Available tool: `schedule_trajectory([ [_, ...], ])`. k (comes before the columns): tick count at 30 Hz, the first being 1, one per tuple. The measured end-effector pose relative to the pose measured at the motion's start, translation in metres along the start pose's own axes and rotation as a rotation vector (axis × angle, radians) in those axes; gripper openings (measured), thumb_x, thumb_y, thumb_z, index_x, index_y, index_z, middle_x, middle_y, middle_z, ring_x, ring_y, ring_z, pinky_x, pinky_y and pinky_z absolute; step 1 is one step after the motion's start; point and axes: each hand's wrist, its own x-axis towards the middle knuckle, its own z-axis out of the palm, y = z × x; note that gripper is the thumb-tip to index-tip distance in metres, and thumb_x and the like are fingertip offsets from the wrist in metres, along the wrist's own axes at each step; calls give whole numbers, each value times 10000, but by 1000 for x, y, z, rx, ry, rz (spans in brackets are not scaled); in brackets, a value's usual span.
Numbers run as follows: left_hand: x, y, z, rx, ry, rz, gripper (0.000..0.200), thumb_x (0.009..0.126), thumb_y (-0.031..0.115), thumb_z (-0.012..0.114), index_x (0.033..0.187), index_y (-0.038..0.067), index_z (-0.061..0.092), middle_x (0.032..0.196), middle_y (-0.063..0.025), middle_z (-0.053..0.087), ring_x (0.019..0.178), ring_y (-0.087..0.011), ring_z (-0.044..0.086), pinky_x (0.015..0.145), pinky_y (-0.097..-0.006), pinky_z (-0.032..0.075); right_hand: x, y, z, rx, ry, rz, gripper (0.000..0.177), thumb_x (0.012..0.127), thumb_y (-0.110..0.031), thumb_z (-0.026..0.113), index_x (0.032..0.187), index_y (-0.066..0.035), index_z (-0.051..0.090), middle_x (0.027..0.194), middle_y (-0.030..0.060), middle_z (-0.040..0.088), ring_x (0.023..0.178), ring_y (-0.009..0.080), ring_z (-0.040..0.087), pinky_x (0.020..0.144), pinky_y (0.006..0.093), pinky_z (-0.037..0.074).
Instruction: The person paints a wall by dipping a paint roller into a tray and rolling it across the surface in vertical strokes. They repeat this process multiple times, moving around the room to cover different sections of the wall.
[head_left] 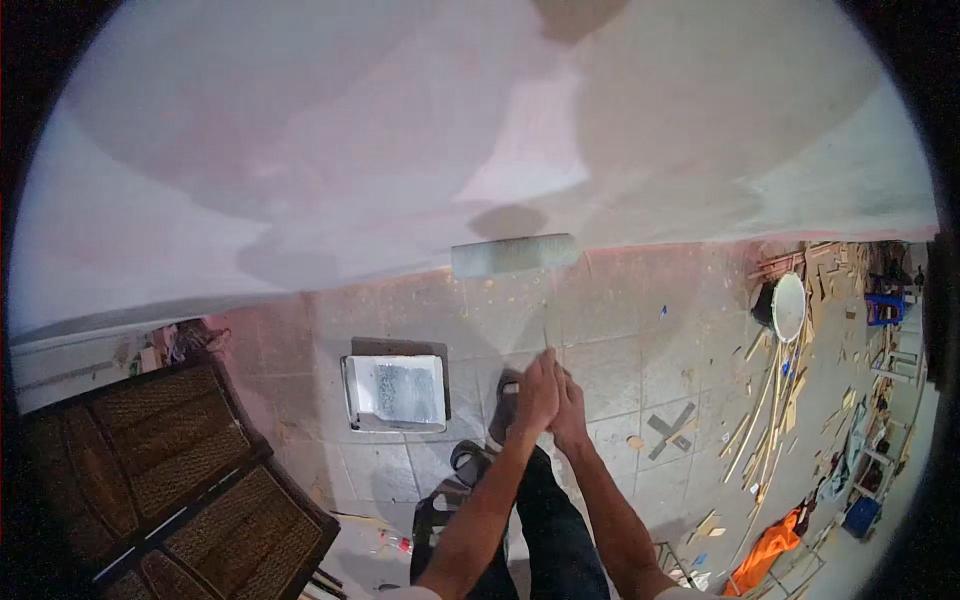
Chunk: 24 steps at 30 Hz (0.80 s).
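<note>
My left hand (pixel 539 394) and my right hand (pixel 569 408) are close together, fingers wrapped round the handle of a paint roller. The roller's pale, wide sleeve (pixel 515 256) lies across the foot of the white wall (pixel 350 130), just above the floor line in this view. A thin rod runs from the sleeve down to my fists, which hide most of the grip. Left of my hands, a paint tray (pixel 352 395) rests on the tiles, with whitish-grey paint inside it.
Dark woven-panel furniture (pixel 170 450) stands at lower left. A white-topped bucket (pixel 789 307) is on the right, among scattered wood strips (pixel 768 420). Orange cloth (pixel 768 556) lies at lower right. A grey cross-shaped piece (pixel 671 430) is on the tiled floor (pixel 610 370).
</note>
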Motion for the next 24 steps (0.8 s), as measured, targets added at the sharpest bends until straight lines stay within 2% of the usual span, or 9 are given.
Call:
schedule_trajectory([
  [4,-4,87,-46,-257,-134,-270,468,1062,309,385,1180,-87,605,1111,-306,633,1061,-468,604,965,-520,469,-32,-69,-12,186,44,157,470,1066,-278,416,1375,61,520,1358,246,580,1252,350,571,1051,380,446],
  [6,-1,78,-34,-321,-37,-257,475,1065,329,381,1158,-75,611,1121,-310,630,1056,-470,604,966,-524,463,-29,-81,-12,257,43,193,469,1067,-282,417,1372,57,527,1345,238,588,1241,351,576,1040,383,452],
  [10,35,41,-32,-352,-180,-500,522,1063,403,378,1050,-57,622,1037,-294,647,1005,-467,604,916,-528,471,21,-40,1,60,-31,205,483,1027,-306,492,1352,47,547,1269,232,616,1154,396,607,983,407,478],
  [12,46,38,-42,-511,-194,-656,553,1061,439,378,992,-51,624,987,-288,651,979,-463,598,887,-526,476,31,-14,9,-96,-37,104,490,1033,-336,485,1344,35,560,1231,192,636,1085,337,632,911,384,507],
  [15,18,25,-32,-246,-124,-346,554,1061,449,387,983,-47,621,892,-246,650,896,-432,611,816,-510,483,3,-11,9,-212,28,-127,502,1073,-376,430,1347,21,570,1217,122,658,1033,205,659,853,330,534],
  [17,-8,56,-44,-308,-92,-341,543,1064,439,394,964,-44,622,839,-214,641,837,-392,620,778,-498,480,-37,-84,2,-180,47,-151,495,1082,-357,420,1346,33,572,1259,135,644,1107,225,638,951,345,506],
  [20,-30,106,-68,-217,76,-131,542,1069,429,402,915,-42,622,758,-162,613,748,-312,617,712,-468,471,-76,-144,-3,164,51,77,440,1001,-242,522,1336,43,528,1254,242,613,1116,393,621,962,450,494],
  [22,-33,120,-76,-177,101,-54,553,1070,430,405,870,-40,617,722,-145,597,708,-279,610,685,-454,470,-73,-138,2,-1,82,-128,440,1066,-311,434,1286,41,579,1213,222,660,1093,333,645,954,415,498],
  [24,-21,96,-64,-243,15,-131,570,1068,439,406,824,-36,607,708,-145,588,692,-279,603,680,-452,471,-66,-137,4,226,92,12,470,1076,-347,412,1267,40,596,1203,232,667,1097,334,647,944,406,502],
])
